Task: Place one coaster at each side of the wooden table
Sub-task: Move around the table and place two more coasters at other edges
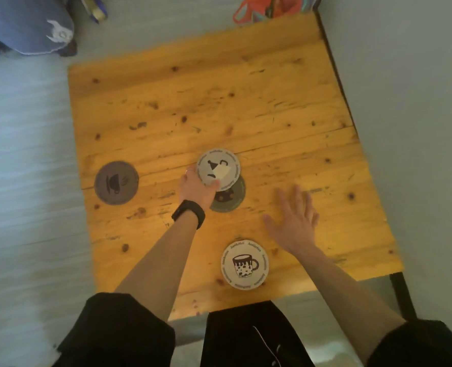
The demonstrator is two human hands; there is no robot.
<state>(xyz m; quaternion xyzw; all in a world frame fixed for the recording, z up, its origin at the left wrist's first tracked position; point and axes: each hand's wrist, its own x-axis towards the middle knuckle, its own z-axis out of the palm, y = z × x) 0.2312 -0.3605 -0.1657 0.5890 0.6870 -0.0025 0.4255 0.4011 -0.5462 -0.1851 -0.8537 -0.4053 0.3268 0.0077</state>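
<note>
On the wooden table (246,96), a dark grey coaster (116,183) with a cup print lies near the left edge. A white coaster (244,264) with a spotted mug print lies at the near edge. My left hand (197,188) grips a white coaster (218,169) by its near-left rim, lifted over a dark green coaster (231,198) that lies in the table's middle, partly covered. A pale glare patch hides part of the held coaster's print. My right hand (295,219) hovers flat with fingers spread, right of the green coaster, holding nothing.
The table's right side stands against a pale wall (405,75). A blue cloth item (29,25) lies on the floor at far left. A colourful bag (270,6) sits beyond the table's far edge. My black shorts (246,337) touch the near edge.
</note>
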